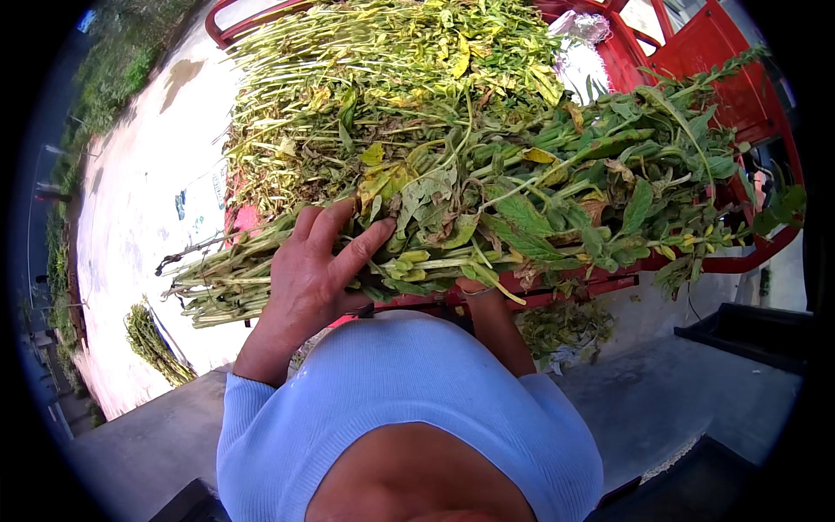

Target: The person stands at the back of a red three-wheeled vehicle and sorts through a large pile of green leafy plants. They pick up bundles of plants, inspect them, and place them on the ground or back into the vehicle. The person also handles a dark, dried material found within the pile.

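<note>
A thick bundle of leafy green stalks (557,191), probably sesame, lies crosswise in front of me, cut ends to the left and leafy tops to the right. My left hand (317,261) grips the bundle toward its stem end, fingers bent over the top among some yellowed leaves. My right hand (474,285) goes under the near side of the bundle; only its wrist area shows, and the leaves hide its fingers. Beyond the bundle, many more cut stalks (391,70) are heaped in a red cart bed (765,104).
A whitish sack (581,61) sits at the far right of the heap. Loose leaves (565,331) lie on the ground below the cart's near edge. A small bundle of stalks (156,344) rests on the ground at left. Dark trays (748,335) stand at right.
</note>
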Demonstrator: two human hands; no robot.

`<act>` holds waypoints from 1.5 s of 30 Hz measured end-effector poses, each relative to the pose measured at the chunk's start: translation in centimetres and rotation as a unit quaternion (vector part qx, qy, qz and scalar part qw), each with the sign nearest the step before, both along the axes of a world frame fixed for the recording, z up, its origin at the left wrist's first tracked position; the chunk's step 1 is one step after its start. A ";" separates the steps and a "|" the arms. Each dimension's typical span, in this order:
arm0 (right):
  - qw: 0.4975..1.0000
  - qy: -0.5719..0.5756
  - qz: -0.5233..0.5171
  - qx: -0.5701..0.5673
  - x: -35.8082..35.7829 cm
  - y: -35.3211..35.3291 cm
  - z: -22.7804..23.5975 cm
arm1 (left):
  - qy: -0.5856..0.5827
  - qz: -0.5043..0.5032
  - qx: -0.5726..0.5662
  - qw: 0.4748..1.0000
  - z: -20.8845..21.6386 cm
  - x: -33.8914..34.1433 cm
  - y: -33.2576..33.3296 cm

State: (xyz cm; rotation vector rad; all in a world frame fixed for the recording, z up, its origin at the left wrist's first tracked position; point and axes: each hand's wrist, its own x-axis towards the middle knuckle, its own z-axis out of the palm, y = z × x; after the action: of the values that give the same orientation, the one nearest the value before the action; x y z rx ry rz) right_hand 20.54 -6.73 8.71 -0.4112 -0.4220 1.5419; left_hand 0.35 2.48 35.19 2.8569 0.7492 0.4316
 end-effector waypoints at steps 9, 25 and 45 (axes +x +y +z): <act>0.908 0.037 -0.053 -0.413 -1.6 -7.7 -11.4 | 0.151 0.134 -0.069 0.977 -25.3 -0.3 -1.1; 0.521 -0.816 -0.153 -0.198 -1.1 -2.0 -3.2 | 0.168 0.228 0.000 0.959 -35.0 -2.1 -1.1; 0.706 -0.611 -0.250 -0.257 10.0 -3.7 -3.9 | 0.196 0.201 -0.187 0.941 -37.8 -2.6 2.3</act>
State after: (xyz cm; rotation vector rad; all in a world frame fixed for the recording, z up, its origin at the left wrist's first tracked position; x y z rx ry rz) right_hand 30.53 -10.40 4.86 -1.8714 -0.7881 0.6104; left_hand -2.21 4.78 -2.58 2.4429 1.3317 -0.2333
